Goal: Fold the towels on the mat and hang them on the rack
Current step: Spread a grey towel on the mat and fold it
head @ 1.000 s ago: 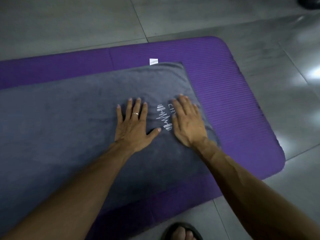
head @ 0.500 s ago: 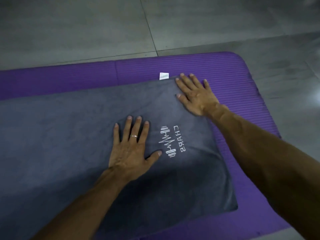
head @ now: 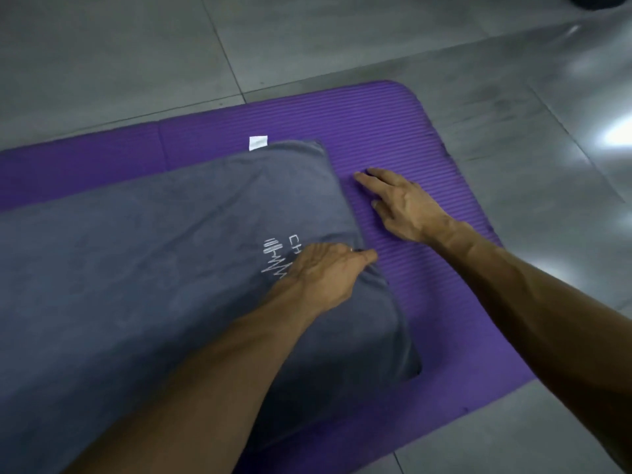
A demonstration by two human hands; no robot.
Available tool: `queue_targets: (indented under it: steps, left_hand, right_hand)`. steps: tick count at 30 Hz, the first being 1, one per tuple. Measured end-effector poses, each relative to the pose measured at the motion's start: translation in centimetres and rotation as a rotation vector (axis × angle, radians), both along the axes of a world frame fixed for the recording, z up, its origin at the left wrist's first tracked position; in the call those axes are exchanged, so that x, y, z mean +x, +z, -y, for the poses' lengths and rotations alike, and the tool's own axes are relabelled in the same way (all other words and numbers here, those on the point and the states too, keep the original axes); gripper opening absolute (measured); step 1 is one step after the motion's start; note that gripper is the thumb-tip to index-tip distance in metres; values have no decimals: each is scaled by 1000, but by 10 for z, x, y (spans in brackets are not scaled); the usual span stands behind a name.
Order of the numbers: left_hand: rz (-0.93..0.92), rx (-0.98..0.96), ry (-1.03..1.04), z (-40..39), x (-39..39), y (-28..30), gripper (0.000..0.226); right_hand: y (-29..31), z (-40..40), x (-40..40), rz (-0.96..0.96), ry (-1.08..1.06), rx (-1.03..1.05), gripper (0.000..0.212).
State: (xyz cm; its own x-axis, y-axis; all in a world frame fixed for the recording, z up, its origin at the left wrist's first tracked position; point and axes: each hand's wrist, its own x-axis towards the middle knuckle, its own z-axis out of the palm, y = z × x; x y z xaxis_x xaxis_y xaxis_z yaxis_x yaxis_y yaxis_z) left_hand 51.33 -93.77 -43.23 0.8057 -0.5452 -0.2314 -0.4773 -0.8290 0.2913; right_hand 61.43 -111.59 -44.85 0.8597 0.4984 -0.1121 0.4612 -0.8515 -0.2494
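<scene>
A grey towel (head: 164, 254) with white lettering lies spread over a purple ribbed mat (head: 393, 131). A small white label (head: 258, 143) sticks out at its far edge. My left hand (head: 325, 268) grips the towel's right edge, fingers curled round the cloth, partly covering the lettering. My right hand (head: 400, 203) rests on the bare mat just right of the towel, fingers extended toward its edge. No rack is in view.
Grey floor tiles (head: 136, 63) surround the mat on the far and right sides. A dark object (head: 595, 0) sits at the top right corner of the view.
My left hand slid right across the lettering and took hold of the towel's right edge. My right hand left the towel's far corner and came down onto the mat beside it.
</scene>
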Motion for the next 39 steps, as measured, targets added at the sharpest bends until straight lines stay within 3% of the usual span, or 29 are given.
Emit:
queue_targets:
  steps: [4, 7, 9, 11, 14, 18, 19, 23, 26, 28, 30, 32, 34, 37, 39]
  left_hand:
    - [-69, -144, 141, -4, -1, 7, 11]
    - [-155, -337, 475, -13, -9, 11, 46]
    - [-154, -451, 644, -25, -13, 11, 58]
    - [-172, -494, 757, -43, -19, 12, 46]
    - [-262, -505, 870, -74, -32, 20, 35]
    - [-454, -534, 1005, -129, -56, 32, 80]
    - [-505, -503, 1004, -145, -64, 33, 78]
    - [-587, -367, 1033, -203, -102, 43, 22]
    - [-629, -281, 1054, -245, -129, 52, 23]
    - [-659, -324, 1124, -276, -148, 57, 19]
    - [-623, -369, 1192, -305, -170, 64, 6]
    - [-537, -402, 1237, -333, -193, 65, 12]
    - [-364, -463, 1286, -353, -217, 65, 24]
    - [-54, -604, 1411, -371, -260, 76, 22]
    - [55, -697, 1433, -385, -287, 77, 24]
  right_hand:
    - [4, -5, -4, -54, -38, 13, 71]
    - [11, -21, -5, -21, -10, 5, 84]
    - [18, -43, -7, 25, 27, -34, 86]
    - [21, -67, -7, 47, 87, -30, 76]
    - [25, -102, -3, 45, 149, 4, 42]
    - [40, -146, 1, 79, 139, 32, 30]
    - [44, -157, 1, 95, 141, 28, 31]
    - [60, -207, -6, 137, 179, 19, 29]
    - [72, -252, -13, 179, 231, 57, 26]
    - [83, -285, -17, 193, 273, 79, 25]
    - [92, -318, -23, 203, 319, 91, 25]
    - [95, -351, -31, 206, 346, 100, 25]
    - [96, -386, -41, 202, 389, 90, 26]
    - [96, -436, -57, 187, 470, 78, 28]
    - [99, -469, -67, 181, 508, 65, 30]
